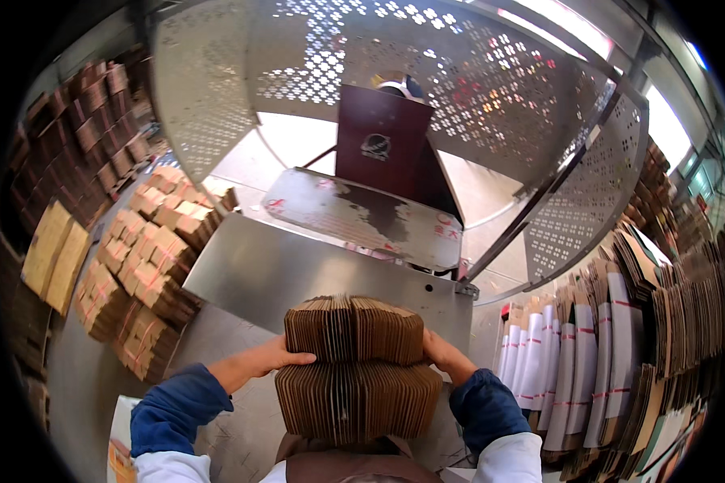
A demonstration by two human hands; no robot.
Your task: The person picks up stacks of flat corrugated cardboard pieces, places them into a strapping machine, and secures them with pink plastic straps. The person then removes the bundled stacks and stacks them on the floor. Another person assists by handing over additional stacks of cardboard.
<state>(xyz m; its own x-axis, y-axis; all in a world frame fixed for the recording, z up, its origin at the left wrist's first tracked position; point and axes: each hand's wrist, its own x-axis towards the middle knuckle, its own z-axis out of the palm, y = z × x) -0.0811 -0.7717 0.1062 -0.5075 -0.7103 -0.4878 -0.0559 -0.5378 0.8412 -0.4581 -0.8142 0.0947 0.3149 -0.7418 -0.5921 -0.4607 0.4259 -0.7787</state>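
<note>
Between my hands is a thick bundle of brown folded cardboard pieces (pixel 350 370), standing on edge in two tiers close in front of my body. My left hand (pixel 278 354) grips its left side, the thumb lying along the seam between the tiers. On the opposite side my right hand (pixel 445 354) is closed round the upper tier, its fingertips hidden behind the cardboard. Just beyond the bundle lies a bare metal worktable (pixel 298 262), belonging to a machine with a dark red upright panel (pixel 383 145) and a worn flat plate (pixel 362 213).
A curved perforated metal guard (pixel 451 97) surrounds the machine. Tied cardboard bundles (pixel 141 258) are stacked on the floor at left, with taller piles (pixel 80 137) behind. White and brown cardboard stacks (pixel 588 354) line the right side close to my right arm.
</note>
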